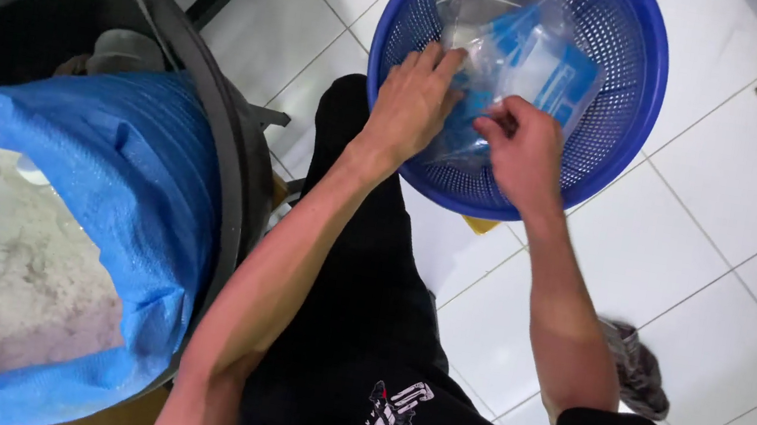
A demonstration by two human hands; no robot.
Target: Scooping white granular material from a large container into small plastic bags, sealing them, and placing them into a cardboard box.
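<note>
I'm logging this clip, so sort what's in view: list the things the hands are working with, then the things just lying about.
In hand:
- left hand and right hand, both gripping the plastic bags
- blue basket holding the bags

Lying about:
- blue sack of pale powder
- dark drum around the sack
- shoe on the tiled floor

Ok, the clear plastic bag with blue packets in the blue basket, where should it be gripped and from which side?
Probably at the near lower edge of the plastic bag, coming from above through the open top of the blue basket. The bag lies slack and crumpled, so its film can be pinched there. The left hand and right hand both already meet it at that edge.
</note>
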